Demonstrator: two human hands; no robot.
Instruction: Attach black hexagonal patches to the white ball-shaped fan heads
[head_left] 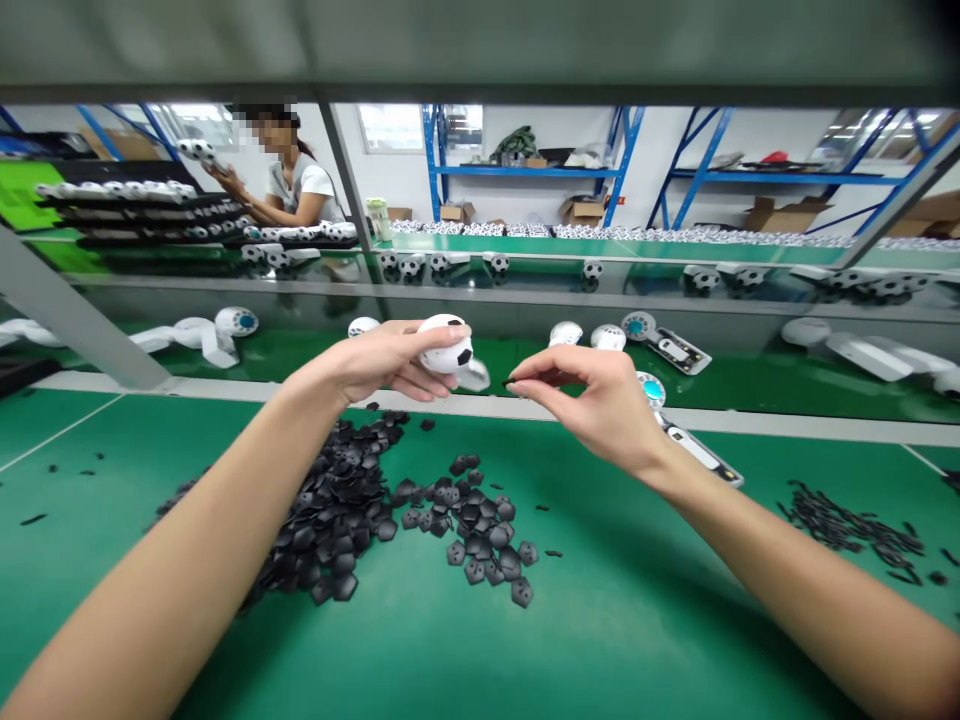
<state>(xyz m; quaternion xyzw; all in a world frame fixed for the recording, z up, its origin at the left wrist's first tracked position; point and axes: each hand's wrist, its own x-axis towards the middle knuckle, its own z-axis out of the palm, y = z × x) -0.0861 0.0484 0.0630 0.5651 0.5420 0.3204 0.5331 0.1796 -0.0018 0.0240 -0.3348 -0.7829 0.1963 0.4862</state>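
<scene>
Our left hand curls around a round, black-patched white plastic ball, likely steadying it; our right hand pinches a small black piece.

Bright, diffuse light shows a pale, glaring window at 11 o'clock, a worktop softly shadowed at 4 and corner darkening at 2.

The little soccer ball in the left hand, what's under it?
Fingers of the left hand are under the soccer ball. They cover part of its underside, so that part can't be seen.
</scene>
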